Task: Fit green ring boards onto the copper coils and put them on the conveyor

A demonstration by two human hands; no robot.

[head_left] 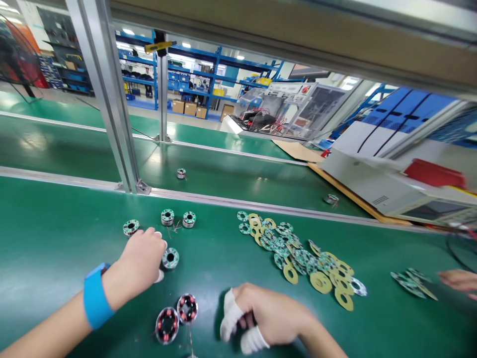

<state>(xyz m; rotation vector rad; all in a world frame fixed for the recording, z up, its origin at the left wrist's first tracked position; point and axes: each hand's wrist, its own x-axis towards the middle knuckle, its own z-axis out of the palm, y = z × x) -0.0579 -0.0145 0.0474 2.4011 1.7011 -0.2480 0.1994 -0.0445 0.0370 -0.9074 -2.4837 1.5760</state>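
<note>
My left hand (139,258), with a blue wristband (97,297) on its wrist, closes its fingertips around a ring-shaped motor stator (164,261) topped by a green circuit board. Close by stand three similar board-topped stators: one (131,227) just beyond the knuckles, two more (167,217) (189,219) further right. My right hand (266,313) hovers low over the bench, white covers on its thumb and index finger. Those two fingers are apart, and nothing shows between them. Between my hands lie two stators with copper windings (167,325) (187,308) facing up.
A heap of green ring boards (285,244) and yellow rings (320,282) spreads across the green bench (216,248). At right, another person's hand (460,281) is near a small board pile (412,283). A metal post (108,99) rises at left. Single stators (181,173) (331,199) sit beyond the rail.
</note>
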